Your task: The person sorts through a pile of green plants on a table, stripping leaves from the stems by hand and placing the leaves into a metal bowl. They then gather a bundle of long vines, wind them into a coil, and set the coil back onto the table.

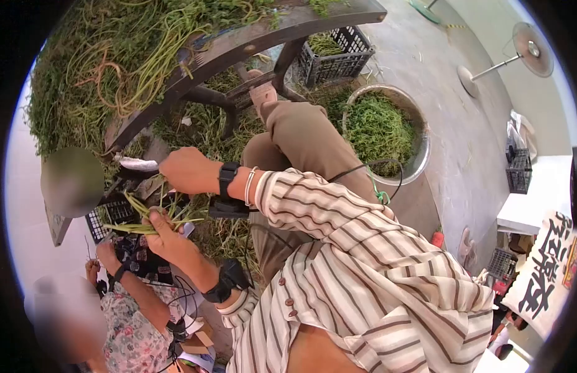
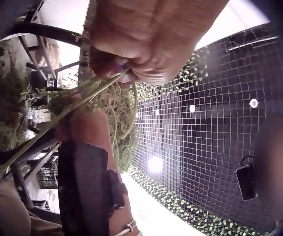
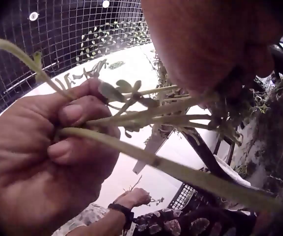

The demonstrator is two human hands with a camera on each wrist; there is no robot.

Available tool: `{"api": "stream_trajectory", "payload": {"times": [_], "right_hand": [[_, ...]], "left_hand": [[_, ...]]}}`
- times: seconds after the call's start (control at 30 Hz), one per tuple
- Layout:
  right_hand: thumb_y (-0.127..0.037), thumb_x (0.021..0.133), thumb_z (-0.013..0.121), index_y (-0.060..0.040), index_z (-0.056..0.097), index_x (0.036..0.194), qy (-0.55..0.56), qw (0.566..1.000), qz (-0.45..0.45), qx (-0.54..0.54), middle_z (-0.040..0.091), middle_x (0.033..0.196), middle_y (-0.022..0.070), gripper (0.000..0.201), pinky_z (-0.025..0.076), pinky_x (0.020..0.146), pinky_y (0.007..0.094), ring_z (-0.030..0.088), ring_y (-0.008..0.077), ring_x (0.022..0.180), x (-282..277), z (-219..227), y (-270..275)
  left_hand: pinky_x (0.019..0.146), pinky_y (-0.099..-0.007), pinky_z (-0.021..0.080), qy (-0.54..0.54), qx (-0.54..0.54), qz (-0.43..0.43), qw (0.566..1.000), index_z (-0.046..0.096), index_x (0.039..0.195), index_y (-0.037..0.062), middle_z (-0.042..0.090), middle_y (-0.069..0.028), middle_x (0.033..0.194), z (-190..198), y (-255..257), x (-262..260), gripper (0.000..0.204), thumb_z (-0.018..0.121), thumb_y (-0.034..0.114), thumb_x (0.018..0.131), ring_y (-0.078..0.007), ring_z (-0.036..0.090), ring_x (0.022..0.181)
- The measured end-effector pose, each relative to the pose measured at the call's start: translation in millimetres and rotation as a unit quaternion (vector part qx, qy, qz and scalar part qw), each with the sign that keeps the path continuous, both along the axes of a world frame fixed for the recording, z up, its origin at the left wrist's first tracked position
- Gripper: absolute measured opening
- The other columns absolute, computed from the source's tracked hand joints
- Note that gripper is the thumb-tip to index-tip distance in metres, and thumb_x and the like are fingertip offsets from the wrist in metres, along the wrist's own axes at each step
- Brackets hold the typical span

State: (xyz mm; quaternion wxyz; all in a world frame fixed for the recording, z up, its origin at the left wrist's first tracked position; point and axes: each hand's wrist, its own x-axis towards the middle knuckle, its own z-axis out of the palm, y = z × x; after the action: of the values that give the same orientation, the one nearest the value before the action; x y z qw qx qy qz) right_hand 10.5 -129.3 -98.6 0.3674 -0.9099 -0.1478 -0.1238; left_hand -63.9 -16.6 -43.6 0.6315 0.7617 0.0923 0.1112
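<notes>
A small bunch of leafy green stems (image 1: 130,225) sits in my left hand (image 1: 175,245), pinched between the thumb and curled fingers. In the right wrist view the same left hand (image 3: 58,152) shows on the left, with one thick stem (image 3: 180,172) slanting toward the lower right. My right hand (image 1: 190,171), with a black band and bracelet at its wrist, is just above the left hand. Its curled fingers grip the leafy ends of the stems, partly hidden under the hand. The left wrist view shows long stems (image 2: 63,115) passing between both hands.
A dark wooden table (image 1: 288,22) carries a heap of greens (image 1: 114,68). More greens fill a metal basin (image 1: 425,140) and a black crate (image 1: 338,65). Cut plants litter the floor by my legs. Another person's hand (image 1: 107,255) is close at the lower left.
</notes>
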Motion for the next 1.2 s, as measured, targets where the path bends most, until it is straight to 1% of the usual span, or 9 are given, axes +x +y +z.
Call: {"api": "stream_trajectory", "payload": {"times": [0.17,0.37,0.43,0.47,0.53,0.6,0.73,1.0,1.2], "right_hand": [[-0.013,0.069,0.055,0.0003,0.063,0.065,0.020,0.988,-0.150,0.004,0.059,0.063,0.0180,0.016,0.047,0.054,0.0440,0.059,0.0338,0.058,26.0,-5.7,-68.9],[-0.018,0.076,0.055,-0.0002,0.060,0.082,-0.330,0.932,-0.066,-0.138,0.057,0.074,0.0172,0.020,0.046,0.063,0.0396,0.058,0.0332,0.069,-3.1,41.9,-188.6],[-0.017,0.082,0.053,0.0023,0.057,0.088,-0.030,0.969,-0.167,0.178,0.054,0.069,0.0109,0.021,0.040,0.057,0.0339,0.046,0.0190,0.058,-52.6,67.9,-211.6],[-0.021,0.084,0.052,0.0018,0.057,0.090,-0.108,0.975,-0.195,0.022,0.051,0.066,0.0079,0.024,0.036,0.053,0.0323,0.039,0.0138,0.058,-73.9,66.6,-233.1],[-0.025,0.086,0.049,0.0019,0.059,0.093,0.053,0.926,-0.318,0.195,0.054,0.066,0.0071,0.030,0.039,0.056,0.0300,0.044,0.0130,0.058,-109.1,50.2,-274.2],[-0.022,0.085,0.046,0.0016,0.055,0.103,0.042,0.942,-0.259,-0.211,0.059,0.090,0.0212,0.031,0.043,0.070,0.0393,0.056,0.0328,0.079,-164.7,1.4,-355.1],[-0.023,0.081,0.053,0.0029,0.051,0.114,0.190,0.863,-0.423,-0.200,0.059,0.105,0.0219,0.042,0.042,0.084,0.0379,0.055,0.0355,0.099,-250.6,-36.8,-392.1],[-0.011,0.083,0.051,0.0021,0.060,0.101,0.136,0.926,-0.306,0.172,0.062,0.084,0.0073,0.023,0.046,0.066,0.0247,0.056,0.0115,0.073,-146.0,67.0,-239.1],[-0.022,0.079,0.060,-0.0001,0.058,0.100,0.106,0.966,0.105,0.213,0.061,0.085,0.0142,0.031,0.045,0.068,0.0299,0.059,0.0213,0.076,-84.2,85.6,-85.6]], "left_hand": [[0.044,-0.0203,0.033,-0.094,-0.043,0.181,0.978,0.055,0.100,0.0020,0.055,-0.0053,0.080,34.4,28.1,-7.8,0.025,0.048,0.024,0.090,-0.0113,0.051,0.060],[0.046,-0.0196,0.036,-0.027,-0.075,0.160,0.984,0.051,0.103,0.0018,0.054,-0.0050,0.080,28.5,45.6,-3.0,0.026,0.048,0.025,0.090,-0.0115,0.052,0.064],[0.047,-0.0199,0.037,-0.093,0.218,0.067,0.969,0.051,0.102,0.0018,0.054,-0.0040,0.079,4.0,62.7,-4.6,0.028,0.047,0.027,0.091,-0.0103,0.051,0.064],[0.046,-0.0199,0.037,-0.048,0.119,0.077,0.989,0.051,0.101,0.0022,0.054,-0.0033,0.079,9.1,58.0,-4.5,0.028,0.047,0.028,0.091,-0.0090,0.050,0.064],[0.045,-0.0192,0.036,-0.005,-0.030,0.108,0.994,0.052,0.099,0.0031,0.054,-0.0021,0.079,16.4,37.5,-3.0,0.028,0.049,0.030,0.090,-0.0069,0.048,0.062],[0.046,-0.0187,0.035,0.006,-0.064,0.114,0.991,0.053,0.098,0.0029,0.051,-0.0010,0.075,22.1,24.6,-3.0,0.027,0.048,0.029,0.091,-0.0058,0.045,0.059],[0.044,-0.0183,0.030,-0.012,-0.092,-0.016,0.996,0.052,0.095,0.0028,0.044,0.0024,0.067,5.8,28.2,0.2,0.026,0.047,0.029,0.093,-0.0036,0.037,0.053],[0.049,-0.0235,0.031,-0.031,0.078,-0.061,0.995,0.054,0.089,0.0008,0.043,0.0015,0.065,13.2,-0.7,-5.9,0.028,0.047,0.028,0.092,-0.0059,0.036,0.055],[0.056,-0.0337,0.041,-0.052,0.238,-0.142,0.959,0.055,0.101,0.0009,0.055,-0.0166,0.071,14.8,-4.7,-14.4,0.019,0.047,0.014,0.089,-0.0263,0.052,0.061]]}}
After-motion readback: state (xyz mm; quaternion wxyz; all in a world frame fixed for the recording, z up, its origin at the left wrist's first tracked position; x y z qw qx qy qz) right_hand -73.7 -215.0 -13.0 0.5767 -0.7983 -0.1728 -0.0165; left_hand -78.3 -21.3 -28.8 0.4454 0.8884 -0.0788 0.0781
